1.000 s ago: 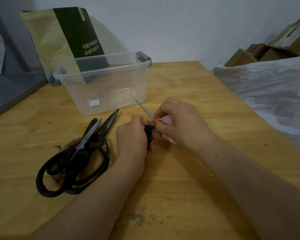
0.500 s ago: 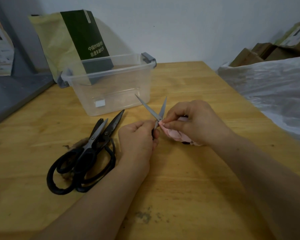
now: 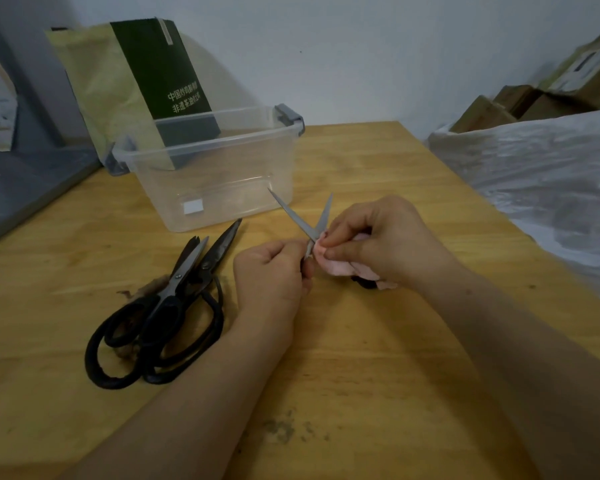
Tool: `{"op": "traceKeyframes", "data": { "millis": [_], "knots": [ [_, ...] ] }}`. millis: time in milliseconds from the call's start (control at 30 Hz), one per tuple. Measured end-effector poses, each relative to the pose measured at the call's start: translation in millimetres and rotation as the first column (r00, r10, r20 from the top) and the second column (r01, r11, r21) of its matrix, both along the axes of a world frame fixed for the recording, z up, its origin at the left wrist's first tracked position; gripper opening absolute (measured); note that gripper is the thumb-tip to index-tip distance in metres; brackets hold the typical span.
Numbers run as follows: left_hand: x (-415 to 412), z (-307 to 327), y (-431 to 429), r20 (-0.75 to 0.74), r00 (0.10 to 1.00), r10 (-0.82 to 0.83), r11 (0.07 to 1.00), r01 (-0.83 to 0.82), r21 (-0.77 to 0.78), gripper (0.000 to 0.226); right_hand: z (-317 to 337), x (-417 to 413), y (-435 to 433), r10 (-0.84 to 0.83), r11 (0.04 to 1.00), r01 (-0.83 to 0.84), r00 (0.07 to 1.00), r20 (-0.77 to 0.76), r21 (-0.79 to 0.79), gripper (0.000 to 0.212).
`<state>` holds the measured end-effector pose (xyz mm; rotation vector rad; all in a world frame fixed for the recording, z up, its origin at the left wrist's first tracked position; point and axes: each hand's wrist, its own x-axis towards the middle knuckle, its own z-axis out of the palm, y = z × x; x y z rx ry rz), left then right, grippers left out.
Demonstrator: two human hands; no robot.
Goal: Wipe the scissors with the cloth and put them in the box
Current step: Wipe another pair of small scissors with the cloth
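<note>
The small scissors [image 3: 290,214] are thin and silver. Their two pointy blades are open like a V, just in front of the clear box [image 3: 222,134]. The left hand [image 3: 271,271] grips the handle end. The right hand [image 3: 378,240] pinches the pink cloth [image 3: 336,265] against one blade. Two big black scissors [image 3: 167,306] lie crossed on the bench [image 3: 361,341], left of the hands.

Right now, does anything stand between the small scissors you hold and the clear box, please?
Nothing visible does: only wooden table separates the small silver-bladed scissors from the lidless clear plastic box; the large black scissors lie left.
</note>
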<state>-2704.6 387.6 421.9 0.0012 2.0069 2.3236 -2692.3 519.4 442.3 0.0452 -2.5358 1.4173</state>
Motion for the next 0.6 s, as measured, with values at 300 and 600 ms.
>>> {"op": "traceKeyframes", "data": {
  "millis": [300, 600],
  "knots": [
    [2, -2, 3, -0.096, 0.995, -0.02, 0.999, 0.017, -0.037, 0.032, -14, -9, -11, -0.094, 0.993, 0.088, 0.993, -0.066, -0.082, 0.004],
    [0, -7, 7, -0.173, 0.985, -0.016, 0.991, -0.007, -0.132, 0.03, -17, -14, -26, -0.214, 0.955, 0.23, 0.971, -0.104, 0.188, 0.016]
  ]
}}
